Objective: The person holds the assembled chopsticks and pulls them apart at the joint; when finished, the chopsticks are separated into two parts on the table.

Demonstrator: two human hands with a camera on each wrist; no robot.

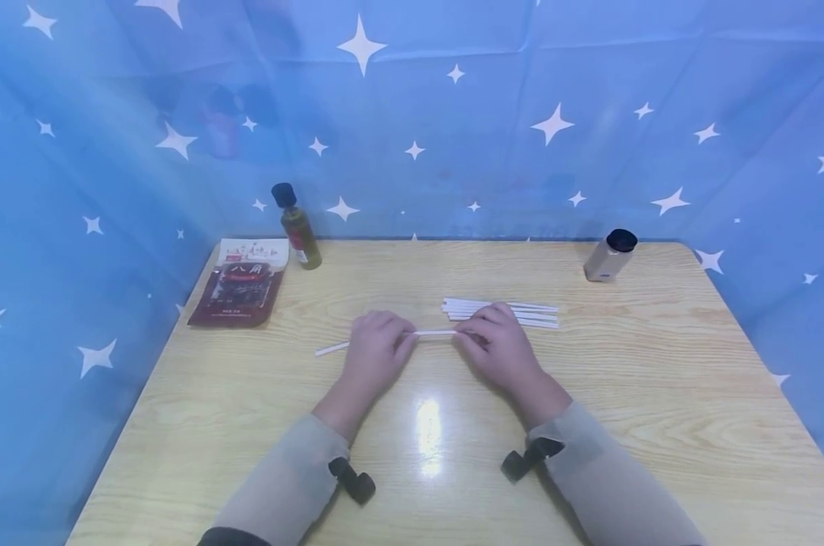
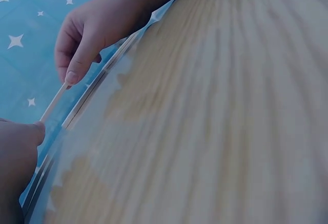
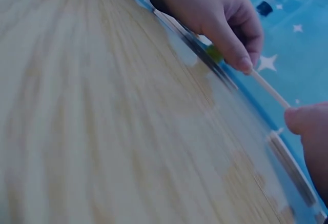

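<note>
A thin pale stick (image 1: 435, 332) is stretched level between my two hands, just above the table. My left hand (image 1: 378, 350) pinches its left end between thumb and fingers. At the other end, my right hand (image 1: 499, 350) pinches it the same way; both pinches show in the right wrist view, where the stick (image 3: 270, 88) looks straight. Several similar white sticks (image 1: 538, 315) lie in a loose row behind my right hand, which partly hides them. One more stick (image 1: 331, 349) pokes out to the left of my left hand, its other part hidden.
At the back left of the wooden table (image 1: 426, 500) stand a bottle with a black cap (image 1: 299, 235) and, beside it, a dark red food packet (image 1: 237, 292). A small black-lidded jar (image 1: 608, 258) stands at the back right. A blue star-patterned cloth (image 1: 412, 98) hangs behind.
</note>
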